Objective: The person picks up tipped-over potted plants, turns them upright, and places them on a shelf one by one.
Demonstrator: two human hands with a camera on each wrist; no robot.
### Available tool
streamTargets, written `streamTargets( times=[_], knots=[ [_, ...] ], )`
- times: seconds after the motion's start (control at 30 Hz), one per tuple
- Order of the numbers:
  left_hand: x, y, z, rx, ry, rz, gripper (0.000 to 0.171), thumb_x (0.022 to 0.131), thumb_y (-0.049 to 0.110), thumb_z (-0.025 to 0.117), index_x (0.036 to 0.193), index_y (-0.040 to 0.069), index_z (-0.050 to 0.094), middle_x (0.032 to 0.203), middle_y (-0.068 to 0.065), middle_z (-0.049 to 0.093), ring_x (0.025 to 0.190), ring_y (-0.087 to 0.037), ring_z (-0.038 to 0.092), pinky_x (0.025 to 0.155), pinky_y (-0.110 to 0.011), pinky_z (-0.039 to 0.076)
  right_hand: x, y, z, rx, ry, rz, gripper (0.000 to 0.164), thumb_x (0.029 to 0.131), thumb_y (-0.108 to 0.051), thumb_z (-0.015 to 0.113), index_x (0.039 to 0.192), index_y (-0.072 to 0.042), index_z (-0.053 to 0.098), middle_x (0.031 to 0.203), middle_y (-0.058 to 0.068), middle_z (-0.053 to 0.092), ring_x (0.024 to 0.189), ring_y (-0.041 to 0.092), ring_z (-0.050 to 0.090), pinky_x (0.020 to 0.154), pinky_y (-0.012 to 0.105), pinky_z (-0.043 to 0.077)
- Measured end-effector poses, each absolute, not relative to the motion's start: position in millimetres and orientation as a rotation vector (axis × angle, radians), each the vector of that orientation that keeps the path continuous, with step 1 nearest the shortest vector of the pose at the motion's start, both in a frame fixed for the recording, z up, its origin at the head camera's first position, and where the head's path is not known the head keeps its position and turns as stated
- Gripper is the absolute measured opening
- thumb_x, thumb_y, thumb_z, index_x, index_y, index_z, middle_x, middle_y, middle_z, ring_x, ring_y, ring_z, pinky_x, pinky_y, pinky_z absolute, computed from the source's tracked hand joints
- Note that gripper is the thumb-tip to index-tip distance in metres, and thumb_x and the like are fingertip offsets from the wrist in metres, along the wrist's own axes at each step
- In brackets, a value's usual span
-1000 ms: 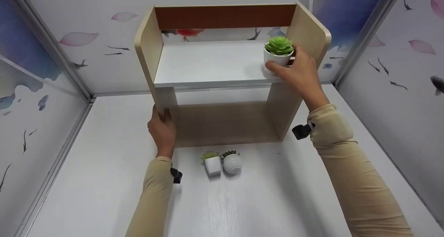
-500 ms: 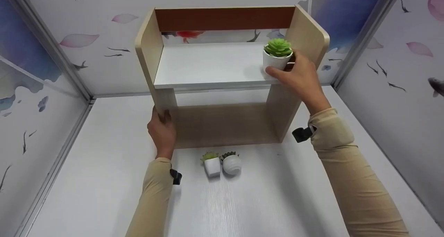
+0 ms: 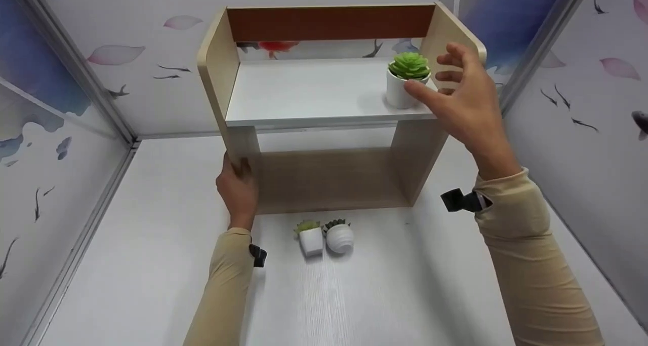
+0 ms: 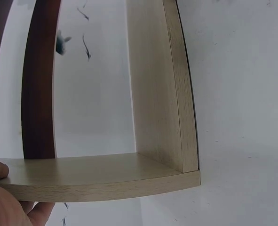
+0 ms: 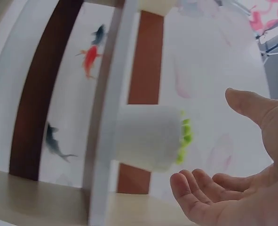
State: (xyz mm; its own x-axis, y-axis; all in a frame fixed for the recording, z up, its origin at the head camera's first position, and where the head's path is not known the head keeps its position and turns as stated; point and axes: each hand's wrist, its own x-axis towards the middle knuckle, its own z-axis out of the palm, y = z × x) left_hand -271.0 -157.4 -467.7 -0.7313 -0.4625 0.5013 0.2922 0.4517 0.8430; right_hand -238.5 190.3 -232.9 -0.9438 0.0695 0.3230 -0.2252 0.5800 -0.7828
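Potted green succulent point(image 3: 406, 73) stands upright on the white upper shelf point(image 3: 304, 90), close to the front edge and near the right panel point(image 3: 439, 31); leftward, the shelf stretches wide. The right hand point(image 3: 471, 98) is just beside it, apart, fingers spread. The left hand point(image 3: 238, 194) grips the left panel point(image 3: 217, 72). A square pot point(image 3: 311, 242) and a round pot point(image 3: 339, 239) rest on the white table point(image 3: 152, 234), between painted walls point(image 3: 572, 174).

Succulent point(image 3: 400, 82) on upper shelf point(image 3: 304, 90), right end, second plant point(image 3: 311, 239) left of third point(image 3: 339, 238) — on table point(image 3: 329, 295), before rack point(image 3: 331, 179)
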Motion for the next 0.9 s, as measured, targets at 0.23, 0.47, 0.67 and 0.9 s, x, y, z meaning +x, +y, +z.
streamTargets(
  times=[0.23,0.47,0.67,0.9],
  knots=[
    [-269,-157,-466,0.159,-2.009,-1.332,0.041,0.105,0.008,0.057,0.144,-0.002,0.053,0.135,-0.021,0.065,0.127,-0.031,0.063,0.107,-0.046,0.049,-207,181,-231,0.250,-2.407,1.280,0.073,0.089,-0.031,0.082,0.150,-0.010,0.048,0.149,0.006,0.051,0.129,0.024,0.055,0.108,0.036,0.047],
    [-271,-157,-466,0.172,-2.010,-1.320,0.041,0.105,0.009,0.057,0.144,-0.002,0.052,0.135,-0.022,0.065,0.128,-0.031,0.062,0.107,-0.045,0.049,-181,169,-253,0.352,-2.411,1.283,0.059,0.093,-0.030,0.078,0.145,-0.011,0.056,0.144,0.003,0.057,0.127,0.020,0.058,0.107,0.035,0.049],
    [-270,-156,-465,0.169,-2.014,-1.337,0.042,0.105,0.009,0.056,0.145,-0.003,0.051,0.136,-0.022,0.064,0.129,-0.030,0.061,0.109,-0.045,0.047,-173,159,-282,0.415,-2.436,1.294,0.054,0.094,-0.029,0.076,0.143,-0.013,0.059,0.141,0.002,0.059,0.125,0.019,0.058,0.105,0.044,0.050],
    [-269,-157,-464,0.178,-2.028,-1.336,0.041,0.105,0.009,0.056,0.144,-0.003,0.052,0.136,-0.022,0.064,0.129,-0.030,0.062,0.107,-0.044,0.049,-172,149,-313,0.427,-2.471,1.353,0.054,0.095,-0.026,0.075,0.144,-0.013,0.057,0.142,0.003,0.058,0.127,0.021,0.057,0.105,0.044,0.050]
  ],
)
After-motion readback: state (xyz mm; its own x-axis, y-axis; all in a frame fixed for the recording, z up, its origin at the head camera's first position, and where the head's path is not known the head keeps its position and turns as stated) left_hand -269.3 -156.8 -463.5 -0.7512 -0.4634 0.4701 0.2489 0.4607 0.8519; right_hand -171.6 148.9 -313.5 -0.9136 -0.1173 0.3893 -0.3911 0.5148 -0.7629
